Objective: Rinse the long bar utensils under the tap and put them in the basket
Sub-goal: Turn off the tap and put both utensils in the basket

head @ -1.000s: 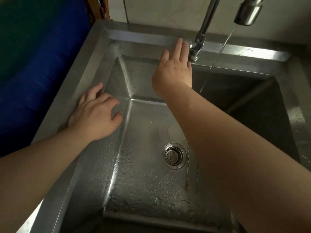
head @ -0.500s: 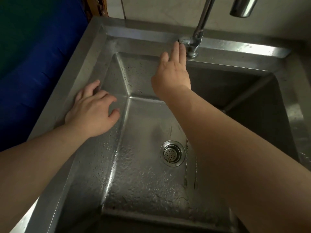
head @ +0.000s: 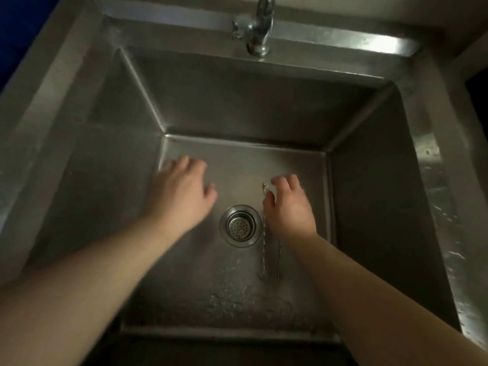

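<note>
Two long, thin twisted bar utensils lie side by side on the wet floor of the steel sink (head: 343, 42), just right of the drain. The left utensil (head: 263, 249) shows its shiny top end between my thumb and forefinger. The right utensil (head: 279, 260) is partly hidden under my wrist. My right hand (head: 289, 210) is low in the sink, its fingers curled and pinching the top end of the left utensil. My left hand (head: 182, 196) hovers left of the drain with fingers spread and holds nothing. No basket is in view.
The round drain strainer (head: 239, 225) sits between my two hands. The tap base (head: 254, 30) stands on the back rim, and no water stream shows. The sink walls are deep and steep. A blue surface (head: 15, 27) lies beyond the left rim.
My right hand left the tap handle and dropped into the sink onto the utensils. My left hand came off the left rim and went down too. The water stream has stopped.
</note>
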Demonstrator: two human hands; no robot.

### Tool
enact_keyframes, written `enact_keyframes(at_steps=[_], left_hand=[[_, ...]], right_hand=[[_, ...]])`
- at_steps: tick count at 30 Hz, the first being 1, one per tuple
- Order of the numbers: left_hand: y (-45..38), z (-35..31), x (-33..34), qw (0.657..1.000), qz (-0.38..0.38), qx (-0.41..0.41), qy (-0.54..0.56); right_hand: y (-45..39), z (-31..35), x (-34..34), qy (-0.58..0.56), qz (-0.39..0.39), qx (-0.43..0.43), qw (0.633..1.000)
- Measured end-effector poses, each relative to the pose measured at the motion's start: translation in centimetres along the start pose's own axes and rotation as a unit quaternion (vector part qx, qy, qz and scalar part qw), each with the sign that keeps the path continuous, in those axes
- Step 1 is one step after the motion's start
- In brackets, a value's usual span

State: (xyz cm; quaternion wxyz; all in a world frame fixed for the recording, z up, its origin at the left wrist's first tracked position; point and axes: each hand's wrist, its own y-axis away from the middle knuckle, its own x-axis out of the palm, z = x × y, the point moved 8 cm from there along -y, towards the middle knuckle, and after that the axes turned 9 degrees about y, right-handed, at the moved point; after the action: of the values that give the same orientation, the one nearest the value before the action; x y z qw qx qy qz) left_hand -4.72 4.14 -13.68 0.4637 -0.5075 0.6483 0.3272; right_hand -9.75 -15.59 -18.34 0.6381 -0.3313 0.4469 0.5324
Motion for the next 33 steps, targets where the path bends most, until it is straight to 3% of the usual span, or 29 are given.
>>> enact_keyframes(at_steps=[4,7,10,18,27,33], left_hand=[[3.4,-3.2,11.9,0.964,0.139,-0.138,0.179],[5.6,-4.3,18.1,0.93,0.192,-0.213,0.23],[6.5,-4.9,21.3,0.906,0.206,-0.267,0.256],[6.4,-4.4,23.3,0.91,0.199,-0.287,0.222],[7.1,-4.6,23.6,0.917,0.301,-0.222,0.14],[7.4,-3.1,21.2,0.923,0.273,-0.233,0.137]], right_hand=[[3.8,-7.8,6.6,-0.031,0.161,0.208,0.964],[6.3,-10.7,9.2,-0.014,0.205,0.278,0.938],[6.9,-11.7,10.5,-0.01,0.213,0.282,0.935],[6.5,-11.7,11.5,0.014,0.23,0.263,0.937],[7.1,-11.5,12.7,0.026,0.302,0.276,0.912],[7.9,-11.2,12.1,0.022,0.297,0.267,0.916]])
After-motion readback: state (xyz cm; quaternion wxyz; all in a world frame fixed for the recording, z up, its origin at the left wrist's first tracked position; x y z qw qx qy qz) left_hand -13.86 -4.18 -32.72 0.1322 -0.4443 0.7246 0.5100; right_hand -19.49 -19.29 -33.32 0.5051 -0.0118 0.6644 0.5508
